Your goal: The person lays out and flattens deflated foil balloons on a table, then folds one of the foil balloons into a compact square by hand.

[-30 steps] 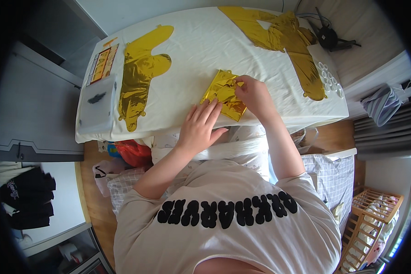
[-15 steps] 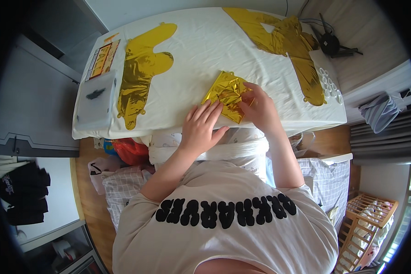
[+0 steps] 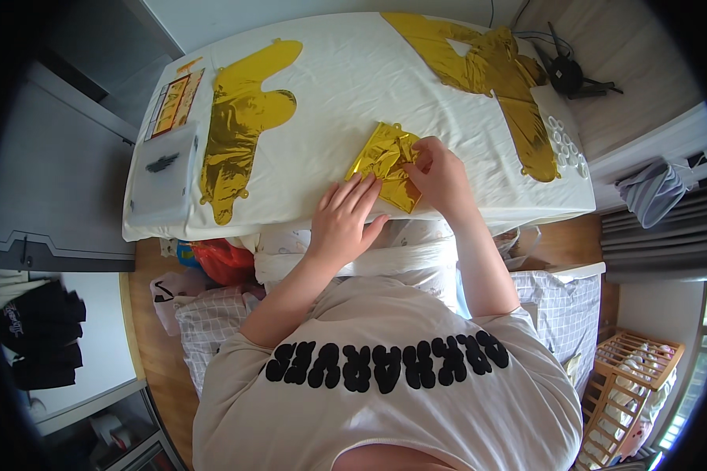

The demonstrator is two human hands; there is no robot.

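Observation:
A folded gold foil balloon [image 3: 386, 151] lies flat and creased near the front edge of the cloth-covered table. My left hand [image 3: 344, 213] rests on its lower left side, fingers stretched out. On the right side of the foil, my right hand [image 3: 438, 174] has its fingers curled together in a pinch at the balloon's edge. To the left lies an unfolded, flat gold foil balloon [image 3: 247, 110] with a rounded end. Another flat gold foil balloon [image 3: 518, 94] spreads over the far right of the table.
A white cloth [image 3: 330, 86] covers the table. At its left are a clear plastic bag [image 3: 165, 177] and a printed card [image 3: 177, 102]. Several white rings [image 3: 562, 141] and a black stand-like object [image 3: 569, 76] sit at the right. Below the table is a red bag [image 3: 224, 261].
My right hand has shifted slightly left and its fingers have closed in toward the foil's edge. The left hand stays nearly where it was.

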